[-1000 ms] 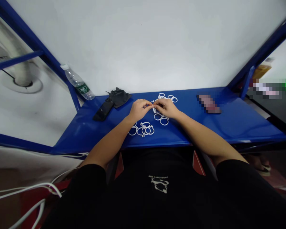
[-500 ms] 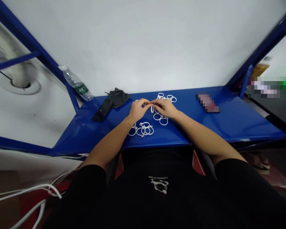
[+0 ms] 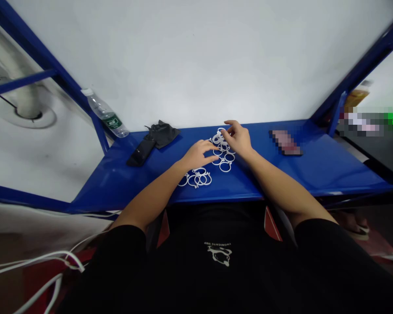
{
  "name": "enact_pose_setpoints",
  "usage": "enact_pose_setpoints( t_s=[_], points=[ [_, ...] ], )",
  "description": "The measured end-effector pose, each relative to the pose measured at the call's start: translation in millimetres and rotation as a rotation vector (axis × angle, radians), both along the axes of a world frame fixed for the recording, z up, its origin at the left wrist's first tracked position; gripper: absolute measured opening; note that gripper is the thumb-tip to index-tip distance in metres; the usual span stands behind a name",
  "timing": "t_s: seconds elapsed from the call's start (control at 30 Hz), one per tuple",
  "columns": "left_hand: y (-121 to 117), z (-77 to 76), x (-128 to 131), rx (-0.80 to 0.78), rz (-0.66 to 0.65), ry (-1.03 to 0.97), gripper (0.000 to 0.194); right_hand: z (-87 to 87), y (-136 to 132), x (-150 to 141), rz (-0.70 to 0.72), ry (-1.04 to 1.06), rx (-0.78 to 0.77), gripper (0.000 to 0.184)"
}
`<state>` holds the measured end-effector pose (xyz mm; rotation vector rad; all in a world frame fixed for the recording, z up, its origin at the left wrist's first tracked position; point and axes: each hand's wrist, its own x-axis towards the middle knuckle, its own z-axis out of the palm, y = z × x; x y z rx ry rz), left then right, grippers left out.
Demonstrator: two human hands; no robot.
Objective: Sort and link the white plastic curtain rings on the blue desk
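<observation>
Several white rings with small clips [image 3: 225,166] lie in a pile on the blue tabletop [image 3: 150,183]. My left hand [image 3: 199,155] is at the pile's left side, thumb and fingers apart, with nothing visible between them. Over the pile's far right edge is my right hand [image 3: 238,137], its fingers spread and curved above the rings. Whether its fingertips touch a ring I cannot tell. A second cluster of white rings [image 3: 201,179] lies closer to me, partly behind my left forearm.
To the left lie a black phone [image 3: 140,152] and a crumpled black bag [image 3: 163,133]. A clear bottle [image 3: 109,120] leans by the blue frame [image 3: 100,133]. At the right is a pixelated flat object [image 3: 285,142]. A white wall [image 3: 196,65] rises behind the table.
My hands were together, pinching a white ring; now they are apart. The right hand has moved right and away from me over the pile, and the left has opened slightly lower.
</observation>
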<state>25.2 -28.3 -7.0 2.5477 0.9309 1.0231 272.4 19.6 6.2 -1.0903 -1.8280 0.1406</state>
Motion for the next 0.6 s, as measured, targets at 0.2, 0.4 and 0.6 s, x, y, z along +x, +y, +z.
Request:
enact_pose_setpoints(
  t_s=[0.2,0.4,0.6],
  points=[
    [1.5,-5.4,2.5,-0.057,-0.123,0.216,0.016,-1.0,-7.3,-5.8,0.05,-0.04,-0.057,0.03],
    [7.3,-8.1,-7.4,-0.089,-0.06,0.256,0.026,0.0,-11.8,-8.7,0.148,-0.097,-0.047,0.03],
    [5.8,1.5,-13.9,0.026,0.05,0.021,0.022,2.5,-12.1,-8.0,0.336,-0.231,-0.077,0.033]
  ],
)
